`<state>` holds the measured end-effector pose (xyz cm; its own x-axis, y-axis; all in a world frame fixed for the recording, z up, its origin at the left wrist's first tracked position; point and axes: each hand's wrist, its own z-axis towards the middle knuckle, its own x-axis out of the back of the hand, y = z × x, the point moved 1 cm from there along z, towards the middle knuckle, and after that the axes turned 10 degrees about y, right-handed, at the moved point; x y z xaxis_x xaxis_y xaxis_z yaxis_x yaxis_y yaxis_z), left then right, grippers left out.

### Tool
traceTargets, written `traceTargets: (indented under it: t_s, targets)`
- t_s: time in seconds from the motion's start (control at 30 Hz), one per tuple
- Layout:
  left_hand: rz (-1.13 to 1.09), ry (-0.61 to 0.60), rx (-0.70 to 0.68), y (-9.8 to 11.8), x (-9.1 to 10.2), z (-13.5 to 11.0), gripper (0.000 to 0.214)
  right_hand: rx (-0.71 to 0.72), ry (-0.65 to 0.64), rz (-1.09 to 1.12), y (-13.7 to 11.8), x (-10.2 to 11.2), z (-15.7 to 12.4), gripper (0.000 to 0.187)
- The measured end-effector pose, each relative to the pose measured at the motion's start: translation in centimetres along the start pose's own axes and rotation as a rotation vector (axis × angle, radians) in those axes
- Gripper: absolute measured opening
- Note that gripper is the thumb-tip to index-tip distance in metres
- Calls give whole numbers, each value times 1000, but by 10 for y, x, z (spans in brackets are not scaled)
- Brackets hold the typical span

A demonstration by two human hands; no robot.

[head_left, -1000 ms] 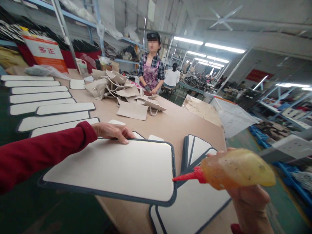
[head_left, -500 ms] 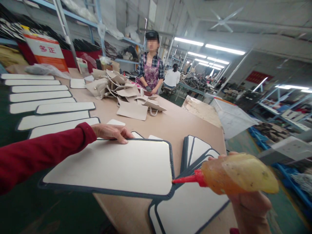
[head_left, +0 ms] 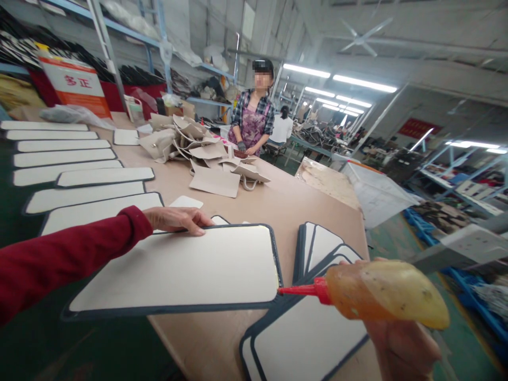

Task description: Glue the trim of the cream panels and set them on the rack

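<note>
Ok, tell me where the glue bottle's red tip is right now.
In the head view, the glue bottle sits in the right hand at lower right, its red tip at the near right corner of the white panel.
</note>
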<state>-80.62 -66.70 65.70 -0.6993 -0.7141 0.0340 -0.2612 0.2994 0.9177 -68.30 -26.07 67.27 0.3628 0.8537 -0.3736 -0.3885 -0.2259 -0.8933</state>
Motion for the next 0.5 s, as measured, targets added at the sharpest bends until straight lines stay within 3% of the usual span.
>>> traceTargets:
  t_s: [0.37,0.5]
  targets:
    - [-99,102,-45,-22,3,7,46,99,184,20,11,7,-20,47]
    - [-144,115,-71,-26,0,10,46,242,278,49,16,7,-21,49]
